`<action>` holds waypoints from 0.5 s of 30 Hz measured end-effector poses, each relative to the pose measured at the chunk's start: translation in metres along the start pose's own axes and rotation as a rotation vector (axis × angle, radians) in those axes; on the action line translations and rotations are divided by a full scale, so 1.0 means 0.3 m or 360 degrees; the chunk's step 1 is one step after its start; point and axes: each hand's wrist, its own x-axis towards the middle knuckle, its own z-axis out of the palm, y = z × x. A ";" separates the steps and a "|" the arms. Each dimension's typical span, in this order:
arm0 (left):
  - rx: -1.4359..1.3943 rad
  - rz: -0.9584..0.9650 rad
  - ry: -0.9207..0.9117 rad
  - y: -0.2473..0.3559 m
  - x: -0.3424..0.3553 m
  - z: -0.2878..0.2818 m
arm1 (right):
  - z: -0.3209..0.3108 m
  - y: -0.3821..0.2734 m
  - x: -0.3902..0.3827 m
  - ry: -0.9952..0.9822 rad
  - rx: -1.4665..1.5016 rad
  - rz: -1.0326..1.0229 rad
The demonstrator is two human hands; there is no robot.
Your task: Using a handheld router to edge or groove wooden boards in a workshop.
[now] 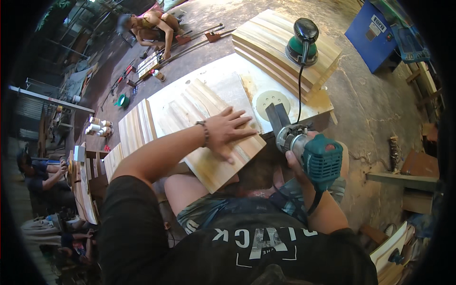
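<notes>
My left hand lies with spread fingers on a striped pale wooden board, which rests at an angle on the white worktop and overhangs its near edge. My right hand grips a teal-and-silver handheld router, its dark base plate angled up beside the board's right end. Behind the plate sits a round, holed sanding pad. A green-and-black sander with a black cord stands on stacked boards at the back right of the worktop.
More panels lie left. A crouching person works among clamps beyond; other people are at the far left. A blue machine cabinet stands back right, timber at right, white containers on the floor left.
</notes>
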 end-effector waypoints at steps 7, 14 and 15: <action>-0.0423 -0.0210 0.0259 0.159 0.174 0.116 | -0.032 -0.064 0.069 -0.0086 -0.0178 -0.0092; -0.0446 -0.0880 0.0746 -0.081 0.187 0.108 | -0.013 -0.097 0.121 -0.0131 0.0004 -0.0063; -0.0444 -0.1036 0.0841 -0.120 0.194 0.106 | -0.011 -0.103 0.125 -0.0076 -0.0093 -0.0106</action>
